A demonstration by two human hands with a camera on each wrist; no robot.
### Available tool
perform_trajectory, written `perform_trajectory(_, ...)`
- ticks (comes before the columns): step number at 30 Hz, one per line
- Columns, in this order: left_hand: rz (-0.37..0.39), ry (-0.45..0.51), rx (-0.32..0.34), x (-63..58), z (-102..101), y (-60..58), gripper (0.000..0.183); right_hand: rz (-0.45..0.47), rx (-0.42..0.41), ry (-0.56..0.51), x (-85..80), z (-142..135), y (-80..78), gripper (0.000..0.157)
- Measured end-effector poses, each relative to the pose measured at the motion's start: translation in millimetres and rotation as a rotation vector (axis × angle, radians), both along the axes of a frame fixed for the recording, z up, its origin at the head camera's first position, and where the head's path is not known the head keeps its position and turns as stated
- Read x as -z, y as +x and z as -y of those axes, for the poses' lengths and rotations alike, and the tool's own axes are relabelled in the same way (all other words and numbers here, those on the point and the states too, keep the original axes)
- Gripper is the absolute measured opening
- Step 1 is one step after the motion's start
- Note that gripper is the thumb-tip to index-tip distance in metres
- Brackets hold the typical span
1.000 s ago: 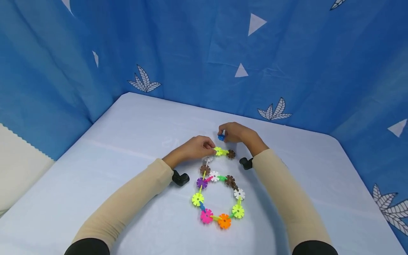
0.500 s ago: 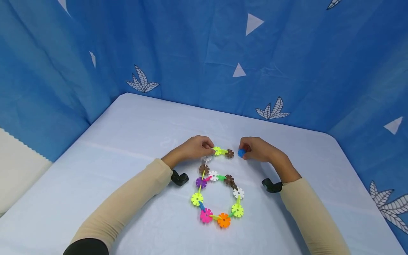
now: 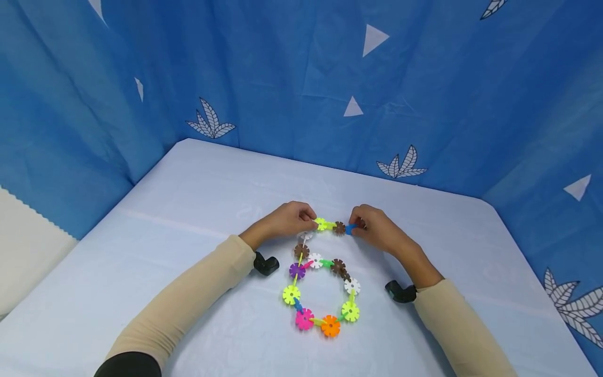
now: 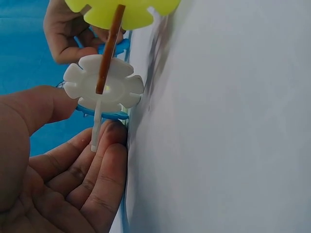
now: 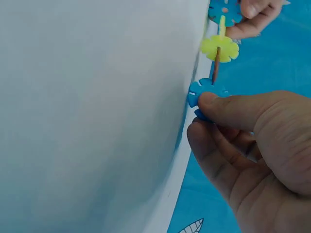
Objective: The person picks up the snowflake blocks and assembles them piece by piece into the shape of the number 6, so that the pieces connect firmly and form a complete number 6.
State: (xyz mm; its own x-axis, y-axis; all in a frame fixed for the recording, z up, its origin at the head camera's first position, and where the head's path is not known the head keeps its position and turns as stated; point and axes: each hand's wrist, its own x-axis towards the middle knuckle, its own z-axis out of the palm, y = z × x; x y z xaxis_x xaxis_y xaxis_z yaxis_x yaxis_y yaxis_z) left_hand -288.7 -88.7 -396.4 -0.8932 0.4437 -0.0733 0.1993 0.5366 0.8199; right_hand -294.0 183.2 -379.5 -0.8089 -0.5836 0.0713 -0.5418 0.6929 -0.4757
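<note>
A chain of colourful notched plastic discs, snowflake-shaped building pieces, lies on the white table, with a loop at its near end (image 3: pixel 331 326) and a curved far end (image 3: pixel 320 224). My left hand (image 3: pixel 288 217) pinches a blue disc (image 5: pixel 232 10) of the far end, beside a white disc (image 4: pixel 104 80). My right hand (image 3: pixel 377 226) pinches a blue disc (image 5: pixel 200 92) between thumb and fingers. This disc meets the brown disc (image 3: pixel 339 228) at the chain's tip; how deep the slots join cannot be told.
A white cloth covers the table (image 3: pixel 198 178). Behind it hangs a blue curtain (image 3: pixel 282 68) with leaf and triangle prints. Black wrist-worn pieces (image 3: pixel 266 264) sit by both wrists.
My right hand has moved from beyond the chain round to the right of its tip, and brought its blue disc against the brown one. My left hand has stayed in place.
</note>
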Motion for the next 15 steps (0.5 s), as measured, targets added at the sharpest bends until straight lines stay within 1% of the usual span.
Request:
perform_trajectory(3,0.004,0.000,0.003,1.4,-1.0,-0.5,0.024,-0.008,-0.005,-0.005,1.6,2.2,1.6,0.017)
perform_trajectory(8,0.005,-0.004,0.009,3.5,-2.4,-1.6,0.024,0.009,0.010,0.017,2.0,4.6,4.2,0.014)
perform_trajectory(15,-0.013,0.011,0.026,2.1,-0.6,-1.7,0.019,0.005,0.040,0.037,1.0,10.7,4.4,0.014)
